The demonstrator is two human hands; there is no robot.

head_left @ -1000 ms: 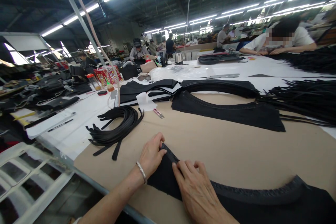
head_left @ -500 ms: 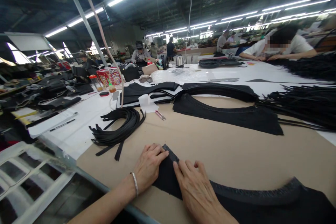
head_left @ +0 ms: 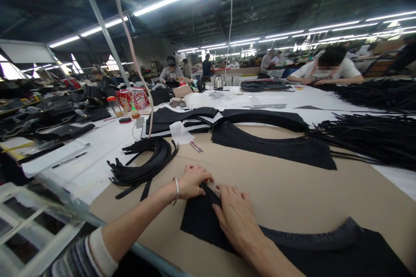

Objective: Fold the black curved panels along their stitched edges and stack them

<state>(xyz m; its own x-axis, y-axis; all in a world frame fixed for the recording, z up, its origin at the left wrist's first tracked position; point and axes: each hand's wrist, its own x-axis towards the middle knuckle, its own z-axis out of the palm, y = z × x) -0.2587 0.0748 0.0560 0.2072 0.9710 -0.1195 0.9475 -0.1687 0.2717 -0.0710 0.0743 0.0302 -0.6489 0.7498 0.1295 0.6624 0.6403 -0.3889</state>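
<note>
A black fabric piece (head_left: 198,220) with a long curved edge lies on the tan board (head_left: 279,181) in front of me. Along its curve runs a darker, ridged strip (head_left: 302,239). My left hand (head_left: 195,181), with a bracelet at the wrist, has its fingers closed on the far left corner. Just to the right, my right hand (head_left: 237,214) grips the same edge, its thumb on the near side and its fingers bent over the far side. The fabric under the right palm is hidden.
A coil of black strips (head_left: 152,162) lies to the left. Pink-handled thread snips (head_left: 196,146) lie beyond my hands, near more black curved pieces (head_left: 273,147). Bundled black strips (head_left: 373,136) spread at the right. A co-worker (head_left: 328,67) leans over the table's far side.
My left hand has moved slightly away from me along the corner, uncovering more fabric. The right fingers have shifted over the edge, which now looks folded. The camera view has shifted a little.
</note>
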